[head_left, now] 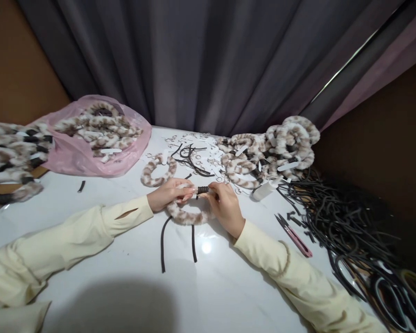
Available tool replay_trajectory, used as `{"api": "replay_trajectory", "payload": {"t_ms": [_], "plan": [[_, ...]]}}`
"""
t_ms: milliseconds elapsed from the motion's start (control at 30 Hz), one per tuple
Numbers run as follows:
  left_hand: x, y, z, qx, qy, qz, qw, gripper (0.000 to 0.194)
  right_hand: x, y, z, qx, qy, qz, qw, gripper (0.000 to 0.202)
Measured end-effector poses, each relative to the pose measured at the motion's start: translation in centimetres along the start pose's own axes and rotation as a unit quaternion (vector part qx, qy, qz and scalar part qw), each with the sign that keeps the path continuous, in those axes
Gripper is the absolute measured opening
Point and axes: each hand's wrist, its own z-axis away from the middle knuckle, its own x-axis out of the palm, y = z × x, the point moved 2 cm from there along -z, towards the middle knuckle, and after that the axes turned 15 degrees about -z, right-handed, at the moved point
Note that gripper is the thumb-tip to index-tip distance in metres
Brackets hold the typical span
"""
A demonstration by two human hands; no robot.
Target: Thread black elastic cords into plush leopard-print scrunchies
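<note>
A white-and-brown furry ring (190,217) rests on the table, held at its far side by both hands. My left hand (171,193) is closed, pinching the ring left of a section wound with black cord (203,189). On the other side of that winding, my right hand (227,206) is closed on the ring, its fingertips at the end of the coils. Two loose black cord ends (194,245) lie on the table in front of the ring. Just beyond my left hand is another furry ring (157,171) with a white tag.
Thread snips (294,236) with a pink handle lie at right, beside a heap of black cords (346,222). A white bottle (264,189) lies near piled furry rings (294,143). At left stands a pink plastic bag (97,169) of furry rings. Small metal rings and tags are scattered behind.
</note>
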Motion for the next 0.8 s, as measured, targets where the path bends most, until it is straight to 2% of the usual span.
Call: {"api": "replay_trajectory", "payload": {"t_ms": [200,367,600,800], "plan": [[-0.08,0.34,0.16,0.017,-0.009,-0.069,0.997,0.023,-0.53,-0.37,-0.22,-0.089,-0.005,0.033,0.995,0.009],[-0.16,0.29,0.2,0.02,-0.023,-0.066,0.997,0.023,-0.87,-0.83,-0.43,-0.153,-0.003,0.041,0.987,0.013],[-0.15,0.35,0.18,0.016,-0.03,-0.058,0.998,0.023,-0.84,-0.96,-0.48,-0.158,0.004,0.044,0.986,0.008],[-0.32,0.21,0.05,0.001,-0.059,-0.043,0.997,0.025,-0.76,-0.8,-0.33,-0.149,0.005,0.034,0.988,0.011]]}}
